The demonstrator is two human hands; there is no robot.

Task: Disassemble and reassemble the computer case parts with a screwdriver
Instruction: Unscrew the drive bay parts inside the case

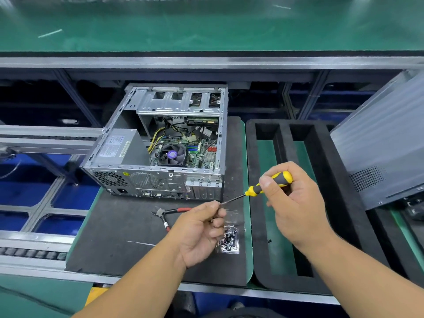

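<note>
An open computer case [160, 143] lies on its side on a black mat [119, 228], its motherboard, fan and power supply exposed. My right hand [296, 203] grips the yellow and black handle of a screwdriver [266, 183], whose shaft points left and down. My left hand [202, 228] pinches the screwdriver's tip between fingertips; whether a screw sits there is hidden. Just below my left hand lies a clear plastic tray of screws [230, 239].
Red-handled cutters [167, 214] lie on the mat in front of the case. A black foam tray with long slots [286, 203] stands to the right. The removed grey side panel [385, 143] leans at far right. Conveyor rails run along the left.
</note>
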